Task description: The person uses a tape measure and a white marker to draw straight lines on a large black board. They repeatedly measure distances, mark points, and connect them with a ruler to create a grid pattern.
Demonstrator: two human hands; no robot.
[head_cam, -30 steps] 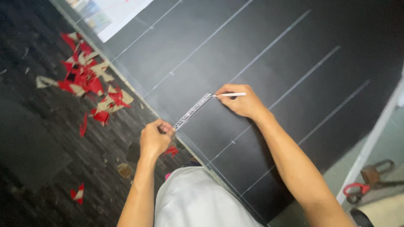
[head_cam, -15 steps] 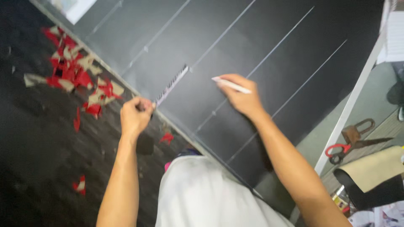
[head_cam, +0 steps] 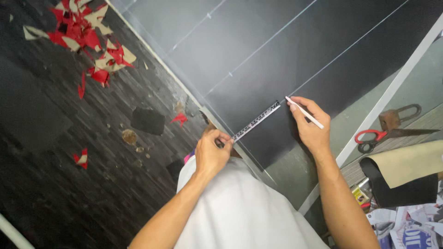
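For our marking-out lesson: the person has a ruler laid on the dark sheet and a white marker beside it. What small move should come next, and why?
Probably make a short tick on the dark sheet at the ruler's far end. The left hand pins the ruler at its near end, and the right hand holds the white marker with its tip just beside that far end.

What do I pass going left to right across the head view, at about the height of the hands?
Small red scrap on the floor → dark patch → left hand pinching the ruler → ruler → right hand with white pencil → red-handled scissors → tan sheet.
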